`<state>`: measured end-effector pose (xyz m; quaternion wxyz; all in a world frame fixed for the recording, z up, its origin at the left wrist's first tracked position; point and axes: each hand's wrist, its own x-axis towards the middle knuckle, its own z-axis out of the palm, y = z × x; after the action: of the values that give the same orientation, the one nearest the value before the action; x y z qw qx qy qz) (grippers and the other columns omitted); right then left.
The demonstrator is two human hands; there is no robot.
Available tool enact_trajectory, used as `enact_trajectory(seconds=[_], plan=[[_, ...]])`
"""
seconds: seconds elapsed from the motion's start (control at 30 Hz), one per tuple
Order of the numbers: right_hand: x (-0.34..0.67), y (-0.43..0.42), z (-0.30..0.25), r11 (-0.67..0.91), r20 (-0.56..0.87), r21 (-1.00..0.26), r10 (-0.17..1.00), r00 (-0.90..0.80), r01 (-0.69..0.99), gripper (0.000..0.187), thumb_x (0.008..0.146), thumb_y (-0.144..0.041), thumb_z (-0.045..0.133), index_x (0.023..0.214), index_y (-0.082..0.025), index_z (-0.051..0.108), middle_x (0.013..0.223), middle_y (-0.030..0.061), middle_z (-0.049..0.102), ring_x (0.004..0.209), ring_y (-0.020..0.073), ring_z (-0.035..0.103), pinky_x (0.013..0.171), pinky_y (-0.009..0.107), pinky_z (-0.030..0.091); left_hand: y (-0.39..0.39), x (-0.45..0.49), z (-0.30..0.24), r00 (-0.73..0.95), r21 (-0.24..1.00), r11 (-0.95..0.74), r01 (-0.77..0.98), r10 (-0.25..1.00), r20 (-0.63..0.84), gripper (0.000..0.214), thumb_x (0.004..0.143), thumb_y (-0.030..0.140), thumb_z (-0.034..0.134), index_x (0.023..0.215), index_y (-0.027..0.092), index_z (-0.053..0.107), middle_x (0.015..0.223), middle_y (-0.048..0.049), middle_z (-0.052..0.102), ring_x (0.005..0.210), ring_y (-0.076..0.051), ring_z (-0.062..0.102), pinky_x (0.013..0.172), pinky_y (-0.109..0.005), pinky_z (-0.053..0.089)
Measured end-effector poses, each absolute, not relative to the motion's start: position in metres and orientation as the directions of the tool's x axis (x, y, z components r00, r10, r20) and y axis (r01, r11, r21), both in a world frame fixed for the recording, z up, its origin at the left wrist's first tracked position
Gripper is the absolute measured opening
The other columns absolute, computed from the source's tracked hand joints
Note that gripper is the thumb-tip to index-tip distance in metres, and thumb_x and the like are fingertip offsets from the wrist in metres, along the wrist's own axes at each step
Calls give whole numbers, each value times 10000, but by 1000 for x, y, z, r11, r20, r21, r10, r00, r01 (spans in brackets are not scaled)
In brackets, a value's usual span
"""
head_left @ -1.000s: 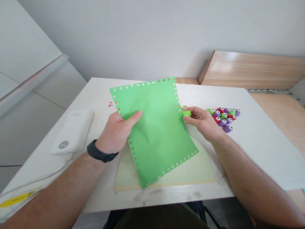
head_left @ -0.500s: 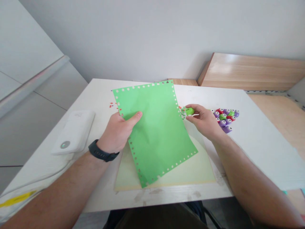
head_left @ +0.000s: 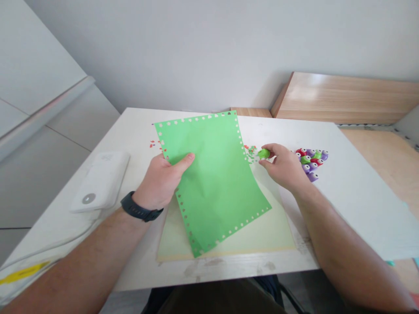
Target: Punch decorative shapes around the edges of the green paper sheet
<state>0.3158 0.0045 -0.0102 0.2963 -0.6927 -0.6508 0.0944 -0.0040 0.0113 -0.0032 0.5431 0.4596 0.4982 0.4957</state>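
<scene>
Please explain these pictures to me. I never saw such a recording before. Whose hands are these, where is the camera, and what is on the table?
These are one person's own bare hands, seen from a single camera worn on the head, looking forward and down. The left hand, with a black wristwatch, holds a green paper sheet with small holes punched along its edges. The right hand holds a small green craft punch. On the white table lie more punches in red, purple and green, tiny paper bits, a pale cream board partly under the sheet, and a white device.
</scene>
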Motion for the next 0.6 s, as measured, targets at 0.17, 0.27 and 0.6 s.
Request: enact_trajectory(seconds=[0.17,0.27,0.6], plan=[[315,4,-12,12,217,-627,963,160,779,391,842,-371,738,1202,-222,715,1032,90,783,863,257,703,866,452,550,10,-4,-3,26,993,82,-88,996,-80,428,829,422,842,1220,258,781,1295,-56,769,1324,-323,651,1179,-523,490],[317,5,-13,-8,170,-677,971,167,736,384,848,-398,740,1189,-224,713,996,72,788,872,253,716,841,436,560,10,-3,-3,21,992,91,-88,996,-90,452,813,423,850,1221,241,779,1298,-65,767,1312,-332,657,1159,-525,508],[320,5,-5,-32,173,-661,966,194,750,430,865,-441,732,1215,-192,721,1119,119,769,920,269,721,848,450,562,10,-2,0,10,991,101,-84,995,-100,440,792,423,868,1185,239,795,1282,-72,775,1285,-339,676,1102,-507,551]])
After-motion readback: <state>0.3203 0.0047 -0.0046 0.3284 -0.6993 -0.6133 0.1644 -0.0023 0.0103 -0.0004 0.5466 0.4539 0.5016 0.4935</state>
